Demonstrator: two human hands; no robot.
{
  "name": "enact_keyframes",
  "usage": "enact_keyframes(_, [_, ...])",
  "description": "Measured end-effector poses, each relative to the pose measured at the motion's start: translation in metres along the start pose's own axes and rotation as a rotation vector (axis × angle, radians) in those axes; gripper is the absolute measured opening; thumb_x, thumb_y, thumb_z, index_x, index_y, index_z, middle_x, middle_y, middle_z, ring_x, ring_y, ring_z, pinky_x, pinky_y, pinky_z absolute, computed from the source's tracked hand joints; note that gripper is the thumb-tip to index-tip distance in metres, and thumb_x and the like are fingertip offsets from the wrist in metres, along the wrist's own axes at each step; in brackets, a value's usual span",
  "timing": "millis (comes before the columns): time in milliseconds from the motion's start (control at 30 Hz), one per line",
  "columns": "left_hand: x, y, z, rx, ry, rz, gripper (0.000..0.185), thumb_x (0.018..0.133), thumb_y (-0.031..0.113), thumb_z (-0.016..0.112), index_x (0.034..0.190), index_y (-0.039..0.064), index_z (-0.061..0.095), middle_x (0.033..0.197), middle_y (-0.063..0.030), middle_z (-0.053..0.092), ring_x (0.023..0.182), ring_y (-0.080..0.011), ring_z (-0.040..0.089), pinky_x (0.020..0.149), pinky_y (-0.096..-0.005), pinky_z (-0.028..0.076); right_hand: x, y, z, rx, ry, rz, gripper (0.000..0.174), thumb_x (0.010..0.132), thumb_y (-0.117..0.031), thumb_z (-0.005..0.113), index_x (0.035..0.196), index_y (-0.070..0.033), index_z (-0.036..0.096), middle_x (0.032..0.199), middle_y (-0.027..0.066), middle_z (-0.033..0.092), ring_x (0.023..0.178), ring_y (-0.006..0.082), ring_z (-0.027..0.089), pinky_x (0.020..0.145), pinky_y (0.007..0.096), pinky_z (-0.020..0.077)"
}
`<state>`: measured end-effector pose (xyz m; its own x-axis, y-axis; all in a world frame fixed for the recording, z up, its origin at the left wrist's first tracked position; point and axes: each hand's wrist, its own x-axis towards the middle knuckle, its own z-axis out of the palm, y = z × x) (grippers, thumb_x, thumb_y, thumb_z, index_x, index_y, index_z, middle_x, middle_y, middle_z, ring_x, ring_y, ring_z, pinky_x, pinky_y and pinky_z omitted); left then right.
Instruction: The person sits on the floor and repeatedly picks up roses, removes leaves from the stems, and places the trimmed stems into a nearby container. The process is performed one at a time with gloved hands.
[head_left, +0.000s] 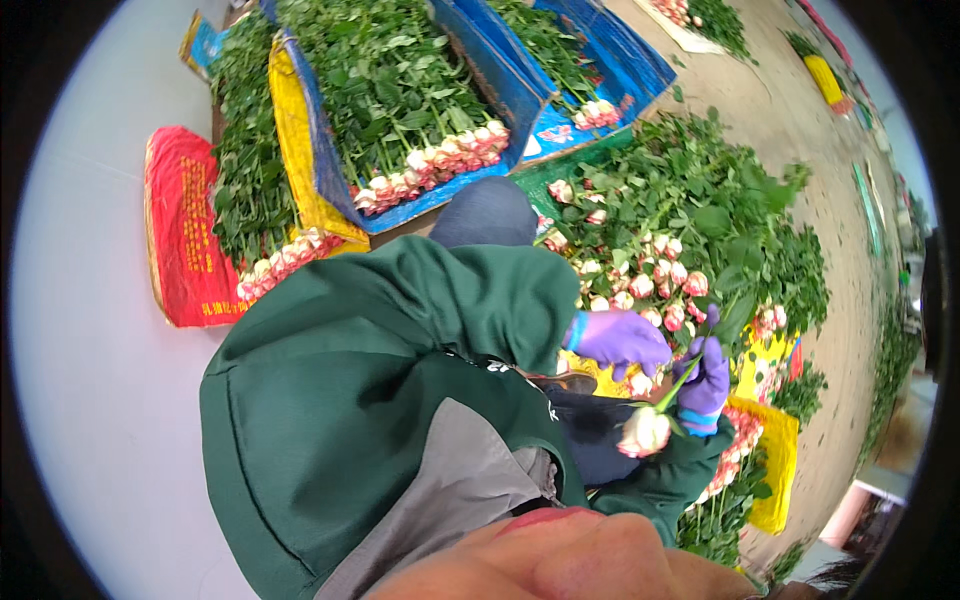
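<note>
Both hands wear purple gloves with blue cuffs. My right hand (701, 375) grips the green stem of a single rose (645, 431), whose white and pink bloom hangs toward my lap; leaves spread from the stem's other end, past my fingers. My left hand (619, 341) is beside it, palm down, fingers loosely bent and somewhat apart, with nothing visible in it. Beyond both hands lies a loose heap of leafy roses (675, 281) with white and pink blooms, partly on a green sheet (559, 176) and a yellow one.
Blue-lined holders (525, 94) with rows of roses stand on my left. Beside them are a yellow sheet (289, 142) and a red printed sack (191, 225) with more roses. Another yellow sack (776, 465) of roses lies on my right. Leaf scraps dot the floor (832, 300).
</note>
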<state>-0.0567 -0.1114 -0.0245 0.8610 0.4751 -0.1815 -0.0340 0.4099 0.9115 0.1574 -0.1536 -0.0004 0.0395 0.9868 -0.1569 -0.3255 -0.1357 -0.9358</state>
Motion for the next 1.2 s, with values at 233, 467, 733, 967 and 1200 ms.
enact_keyframes(233, [-0.016,0.036,0.002,-0.016,-0.053,0.117,0.033,0.084,0.033,0.058,0.085,0.001,0.064,0.072,-0.0036,0.063,0.043,-0.0108,0.052,0.041,-0.025,0.042,0.016,-0.029,0.043,-0.329,-0.201,-0.19,0.027,0.093,-0.019,0.051,0.113,-0.002,0.047,0.075,0.0067,0.059,0.046,0.0065,0.045,0.042,0.0175,0.034])
enact_keyframes(467, [-0.062,0.087,-0.037,-0.184,0.239,0.292,0.029,0.087,0.033,0.063,0.086,0.005,0.07,0.067,0.0005,0.064,0.044,-0.0057,0.047,0.038,-0.0224,0.035,0.063,-0.065,0.129,-0.47,-0.228,-0.304,0.041,0.096,-0.015,0.044,0.133,-0.002,0.037,0.103,0.0116,0.062,0.072,0.0112,0.057,0.052,0.0202,0.0431])
enact_keyframes(733, [-0.127,0.086,-0.245,-0.015,1.107,0.883,0.02,0.087,0.022,0.064,0.094,0.004,0.068,0.079,-0.0072,0.068,0.052,-0.0063,0.051,0.043,-0.0211,0.039,0.068,-0.004,0.054,-0.524,0.136,-0.237,0.047,0.098,-0.032,0.043,0.134,-0.002,0.041,0.103,0.0082,0.063,0.078,0.011,0.06,0.068,0.0215,0.047])
enact_keyframes(967, [-0.227,-0.054,-0.382,-0.145,1.695,0.467,0.018,0.087,0.019,0.062,0.074,0.006,0.063,0.062,-0.0018,0.062,0.039,-0.006,0.042,0.037,-0.0224,0.03,0.068,0.032,-0.013,-0.497,0.328,-0.041,0.041,0.097,-0.028,0.045,0.132,-0.006,0.045,0.094,0.0035,0.064,0.07,0.0071,0.057,0.062,0.0183,0.0442])
enact_keyframes(1200, [-0.241,-0.116,-0.463,0.138,1.377,-0.592,0.031,0.091,0.034,0.053,0.081,0.009,0.068,0.056,-0.0014,0.052,0.048,-0.011,0.042,0.047,-0.028,0.032,0.086,0.051,-0.024,-0.521,0.312,0.12,0.039,0.098,-0.025,0.044,0.132,-0.004,0.045,0.091,0.0041,0.064,0.068,0.007,0.056,0.059,0.0177,0.0439])
